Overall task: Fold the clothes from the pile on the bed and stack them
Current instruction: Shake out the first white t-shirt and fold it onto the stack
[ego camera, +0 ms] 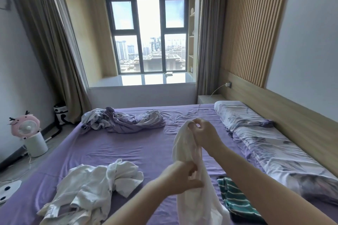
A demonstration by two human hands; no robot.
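Step in hand: the person is lifting a white garment clear of the bed and finding its edges, so by my read the fold itself is not yet begun.
Right hand: the right hand is pinching the garment's top edge up high, fingers curled round the cloth.
Left hand: the left hand is gripping the same garment lower down, thumb and fingers closed on a bunch of fabric.
White garment: it is hanging in a long twisted drape between the two hands, over the near middle of the bed, its tail trailing off toward the near edge.
Pile: a crumpled heap of white clothes is waiting at the near left corner, well apart from the hands.
Stack: a green striped piece is lying flat near the right side, just beside the hanging cloth; it looks like the start of the stack.
Far side: a bundle of lilac bedding is lying toward the far edge, and a floral pillow is sitting at the far right corner.
Next move: probably shaking the twist out, finding both shoulders or corners, and laying it flat before folding.
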